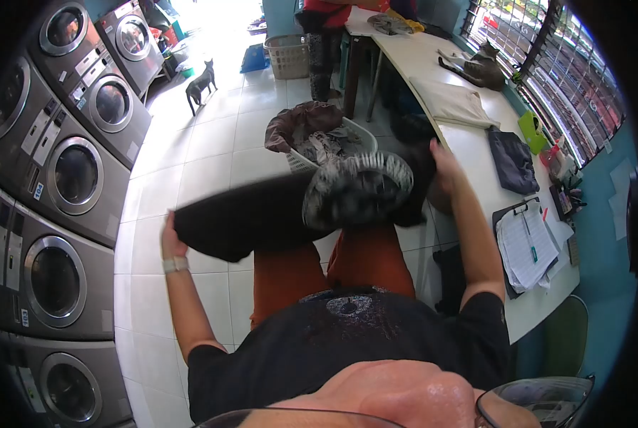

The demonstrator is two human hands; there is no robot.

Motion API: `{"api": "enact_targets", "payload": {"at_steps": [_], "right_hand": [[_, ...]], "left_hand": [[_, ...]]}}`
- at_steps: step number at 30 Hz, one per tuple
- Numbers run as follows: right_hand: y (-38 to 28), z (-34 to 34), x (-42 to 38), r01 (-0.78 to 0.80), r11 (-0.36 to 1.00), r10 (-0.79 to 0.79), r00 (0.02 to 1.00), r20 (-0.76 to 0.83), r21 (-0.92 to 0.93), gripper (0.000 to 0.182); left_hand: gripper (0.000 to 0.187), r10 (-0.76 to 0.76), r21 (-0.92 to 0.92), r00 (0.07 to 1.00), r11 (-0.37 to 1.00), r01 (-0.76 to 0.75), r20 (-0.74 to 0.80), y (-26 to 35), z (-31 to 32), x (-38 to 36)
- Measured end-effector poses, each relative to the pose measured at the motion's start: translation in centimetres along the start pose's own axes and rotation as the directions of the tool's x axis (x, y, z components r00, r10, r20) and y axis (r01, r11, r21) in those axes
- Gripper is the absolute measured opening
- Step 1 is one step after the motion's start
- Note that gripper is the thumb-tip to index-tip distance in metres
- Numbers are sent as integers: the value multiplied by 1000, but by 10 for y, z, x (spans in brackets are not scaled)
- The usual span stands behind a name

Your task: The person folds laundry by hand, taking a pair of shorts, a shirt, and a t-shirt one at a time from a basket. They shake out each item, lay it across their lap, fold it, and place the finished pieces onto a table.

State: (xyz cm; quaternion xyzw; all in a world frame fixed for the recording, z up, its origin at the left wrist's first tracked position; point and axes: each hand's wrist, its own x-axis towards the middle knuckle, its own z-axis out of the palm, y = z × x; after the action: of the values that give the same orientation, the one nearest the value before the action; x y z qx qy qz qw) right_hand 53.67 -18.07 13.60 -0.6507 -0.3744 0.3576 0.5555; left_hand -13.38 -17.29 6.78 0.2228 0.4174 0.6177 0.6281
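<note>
A black shirt (251, 214) with a round grey-white print is stretched sideways in front of my thighs, partly smeared by motion. My left hand (172, 239), with a pale watch on its wrist, is closed on the shirt's left end. At the other end my right hand (445, 167) grips the cloth beside the table edge; some of its fingers are hidden. Just beyond the shirt, a white laundry basket (364, 135) holds rumpled grey clothes, with a brown cloth (306, 120) draped over its rim.
Front-loading machines (55, 282) line the left wall. A long table (468, 153) on my right bears folded beige cloth (453, 102), dark folded clothing (513, 160), a clipboard (524, 246) and a lying cat (480, 65). Another cat (201, 87) stands on the tiles. A person (324, 43) stands beyond, near a second basket (288, 57).
</note>
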Motion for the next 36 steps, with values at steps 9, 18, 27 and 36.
{"api": "enact_targets", "payload": {"at_steps": [9,18,27,36], "right_hand": [[-150,-34,5,242,945,-263,962,73,221,46],[89,-80,-119,-490,870,449,830,332,50,36],[167,-59,-129,-401,710,586,793,169,-579,50],[34,-31,-56,-163,986,161,986,37,31,35]], "left_hand": [[39,318,-27,920,947,-320,228,104,93,-23],[41,-74,458,997,888,54,27,-53,-68,-56],[31,-227,419,957,862,285,-184,-117,-96,-86],[21,289,627,956,752,-203,-38,-35,-15,-23]]}}
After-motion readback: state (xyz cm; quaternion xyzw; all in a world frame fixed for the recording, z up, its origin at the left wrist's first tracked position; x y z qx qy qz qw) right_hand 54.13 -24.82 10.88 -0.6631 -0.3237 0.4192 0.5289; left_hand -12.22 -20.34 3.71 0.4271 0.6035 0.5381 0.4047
